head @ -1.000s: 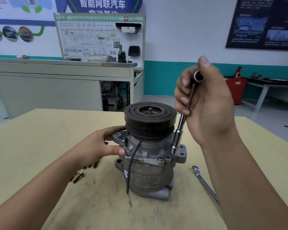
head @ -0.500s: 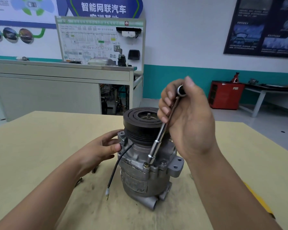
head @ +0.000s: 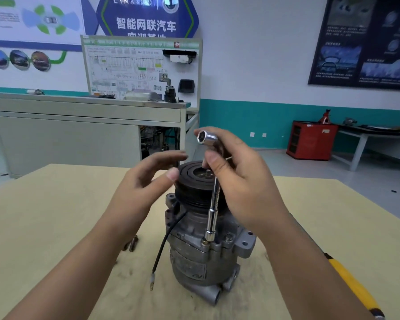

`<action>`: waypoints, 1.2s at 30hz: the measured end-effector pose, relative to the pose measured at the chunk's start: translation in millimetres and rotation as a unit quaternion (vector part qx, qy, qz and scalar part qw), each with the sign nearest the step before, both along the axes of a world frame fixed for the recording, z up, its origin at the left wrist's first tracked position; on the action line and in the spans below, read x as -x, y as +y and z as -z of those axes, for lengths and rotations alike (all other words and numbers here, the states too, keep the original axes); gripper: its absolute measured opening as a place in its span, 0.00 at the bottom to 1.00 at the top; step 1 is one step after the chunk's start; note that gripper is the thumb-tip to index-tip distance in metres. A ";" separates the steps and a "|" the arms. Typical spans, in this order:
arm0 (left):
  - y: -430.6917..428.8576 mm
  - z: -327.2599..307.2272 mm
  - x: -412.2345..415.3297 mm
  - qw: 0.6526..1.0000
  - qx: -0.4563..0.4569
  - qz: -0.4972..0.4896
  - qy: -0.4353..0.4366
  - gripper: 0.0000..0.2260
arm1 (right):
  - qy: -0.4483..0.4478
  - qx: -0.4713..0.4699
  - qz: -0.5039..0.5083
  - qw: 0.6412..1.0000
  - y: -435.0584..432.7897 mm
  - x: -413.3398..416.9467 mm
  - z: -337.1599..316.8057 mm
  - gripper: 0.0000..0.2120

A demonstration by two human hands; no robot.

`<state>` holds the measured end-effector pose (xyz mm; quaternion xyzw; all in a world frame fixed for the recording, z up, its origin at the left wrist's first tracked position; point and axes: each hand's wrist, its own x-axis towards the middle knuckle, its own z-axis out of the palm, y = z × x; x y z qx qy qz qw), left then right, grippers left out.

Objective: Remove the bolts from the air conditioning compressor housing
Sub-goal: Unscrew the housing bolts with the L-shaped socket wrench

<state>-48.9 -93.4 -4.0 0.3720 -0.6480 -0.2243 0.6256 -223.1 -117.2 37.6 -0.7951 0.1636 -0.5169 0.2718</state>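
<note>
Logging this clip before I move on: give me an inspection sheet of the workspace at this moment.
Surface: table, smudged around the compressor.
Job's things: compressor upright, pulley on top; wrench socket on a housing bolt.
Clutter: loose bolts left of the compressor; yellow-handled tool at right edge.
Hands: left hand open beside the pulley; right hand grips the wrench.
Cables: black lead hangs from the compressor, end loose.
Surroundings: bench, posters, red cabinet.
</note>
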 end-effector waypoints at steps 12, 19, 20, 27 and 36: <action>-0.2 -36.4 30.9 0.987 -0.019 0.054 -0.149 0.03 | 0.014 -0.030 -0.006 0.999 -4.4 3.6 -2.0 0.06; -4.9 -37.5 27.5 0.987 -0.056 0.070 -0.132 0.05 | -0.038 -0.062 -0.027 0.997 -7.9 1.5 0.1 0.06; -5.4 -36.4 27.1 0.988 -0.062 0.079 -0.121 0.05 | -0.041 -0.066 -0.031 0.996 -8.1 1.7 -0.2 0.07; -2.9 -37.4 24.4 0.978 -0.101 0.129 -0.128 0.06 | -0.077 -0.101 -0.073 0.989 -11.9 2.1 0.2 0.04; -1.5 -38.7 23.3 0.972 -0.126 0.149 -0.132 0.09 | -0.086 -0.084 -0.078 0.990 -10.9 4.5 -1.0 0.04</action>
